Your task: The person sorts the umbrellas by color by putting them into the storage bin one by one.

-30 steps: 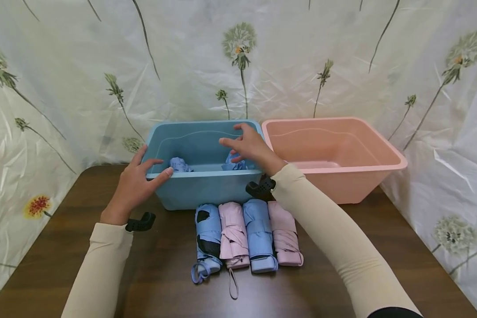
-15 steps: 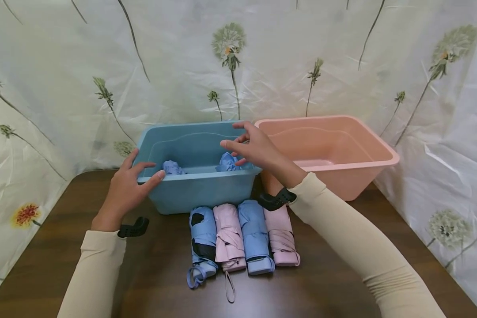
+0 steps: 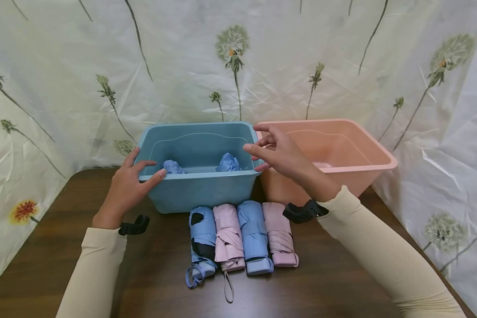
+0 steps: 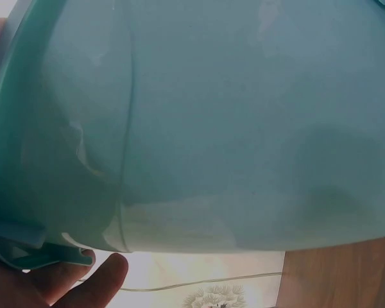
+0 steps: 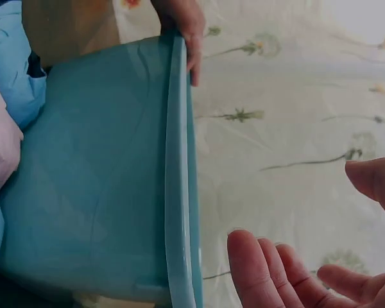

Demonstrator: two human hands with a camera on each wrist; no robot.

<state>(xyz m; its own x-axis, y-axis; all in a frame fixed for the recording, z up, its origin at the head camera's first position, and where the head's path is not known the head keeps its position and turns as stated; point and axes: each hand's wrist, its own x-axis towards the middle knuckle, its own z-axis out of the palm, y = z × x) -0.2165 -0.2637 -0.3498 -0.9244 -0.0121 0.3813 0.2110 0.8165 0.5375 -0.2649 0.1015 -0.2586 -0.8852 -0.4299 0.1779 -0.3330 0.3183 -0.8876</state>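
Observation:
The left hand (image 3: 128, 190) rests with spread fingers on the left front corner of a blue plastic bin (image 3: 202, 192), its thumb along the front rim. In the left wrist view, its fingertips (image 4: 109, 276) lie against the outside of the bin's side lip. Just beyond the bin's right rim hovers the right hand (image 3: 284, 157), fingers apart and holding nothing, overlapping the pink bin (image 3: 365, 170). Two crumpled blue fabric bundles, one left (image 3: 172, 167) and one right (image 3: 228, 162), show inside the blue bin; their lower parts are hidden.
Several folded umbrellas lie side by side before the bins on the dark wooden table (image 3: 159, 274): a blue one (image 3: 203, 238), a pink one (image 3: 228, 234), another blue (image 3: 254, 234) and another pink (image 3: 280, 234). A flower-print curtain (image 3: 183, 66) hangs behind.
The right hand has moved right, from over the blue bin's right end to past its right rim, uncovering the right blue bundle. The left hand stays on its corner.

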